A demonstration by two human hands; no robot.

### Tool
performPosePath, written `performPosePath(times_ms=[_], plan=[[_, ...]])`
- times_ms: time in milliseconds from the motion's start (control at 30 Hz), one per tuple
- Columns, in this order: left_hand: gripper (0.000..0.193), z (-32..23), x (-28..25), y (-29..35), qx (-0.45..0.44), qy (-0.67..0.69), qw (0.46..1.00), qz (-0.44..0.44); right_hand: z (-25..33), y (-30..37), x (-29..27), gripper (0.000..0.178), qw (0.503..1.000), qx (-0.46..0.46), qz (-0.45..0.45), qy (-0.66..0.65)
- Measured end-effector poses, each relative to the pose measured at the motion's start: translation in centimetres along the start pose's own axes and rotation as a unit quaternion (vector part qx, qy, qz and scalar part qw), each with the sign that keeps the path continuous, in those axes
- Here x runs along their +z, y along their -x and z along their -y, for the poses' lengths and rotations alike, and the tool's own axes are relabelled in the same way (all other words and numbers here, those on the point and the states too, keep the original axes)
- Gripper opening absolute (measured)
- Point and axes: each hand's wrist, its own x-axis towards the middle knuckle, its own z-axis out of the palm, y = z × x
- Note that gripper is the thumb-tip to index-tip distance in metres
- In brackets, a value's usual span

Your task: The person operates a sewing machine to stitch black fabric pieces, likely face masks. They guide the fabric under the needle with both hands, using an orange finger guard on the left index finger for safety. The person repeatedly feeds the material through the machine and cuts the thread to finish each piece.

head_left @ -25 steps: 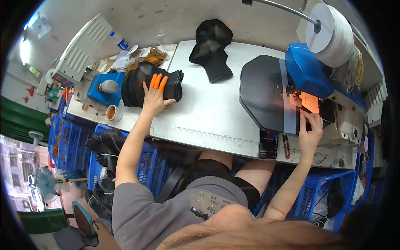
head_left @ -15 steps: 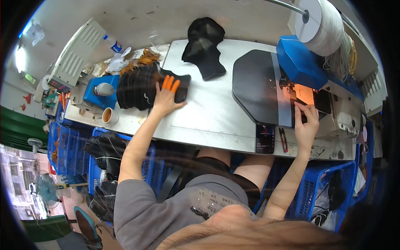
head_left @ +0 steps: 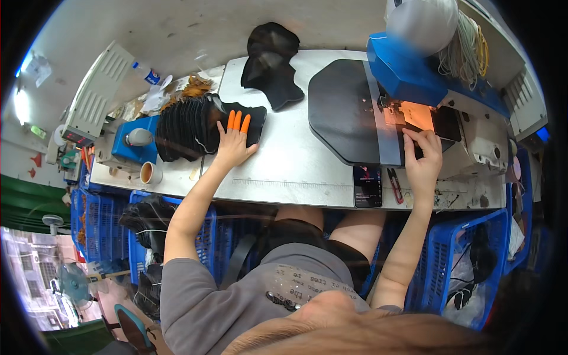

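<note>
My left hand point(head_left: 235, 145) lies with fingers spread on a black shaped fabric piece point(head_left: 255, 121). Orange covers sit on several of its fingertips. Just left of it, many similar black pieces stand packed in a row point(head_left: 183, 127). My right hand point(head_left: 424, 151) is at the lit sewing area of a blue and white sewing machine point(head_left: 408, 71). Its thumb and fingertips are pinched together at the edge of the dark machine bed point(head_left: 343, 112); whatever is between them is too small to make out. Farther back lie more black pieces point(head_left: 272, 71).
A phone point(head_left: 367, 188) and red thread snips point(head_left: 394, 184) lie by the front edge. A cup of brown liquid point(head_left: 151, 173) stands near a second blue machine point(head_left: 135, 139). A bottle point(head_left: 147, 73) is behind. Blue baskets point(head_left: 435, 260) flank my legs below the table.
The whole view has shifted, so the machine on the right appears farther left. My left hand has slid slightly right relative to the row of black pieces. My right hand stays by the machine.
</note>
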Motion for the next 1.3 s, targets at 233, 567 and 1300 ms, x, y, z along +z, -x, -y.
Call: performPosePath(times_ms=[233,567,1300], plan=[[0.088,-2.4,-1.8,-0.7,0.005,0.058,0.995,-0.084,0.2,0.0,-0.2,0.009,1.000,0.003,0.000,-0.003],[0.059,-6.1,-5.8,-8.6,0.056,0.129,0.966,-0.218,0.1,-0.1,-0.2,0.010,1.000,0.013,-0.008,0.001],[0.032,-7.8,-20.6,-9.3,0.075,0.310,0.818,-0.479,0.1,0.1,0.3,0.007,0.999,0.026,-0.029,0.000]])
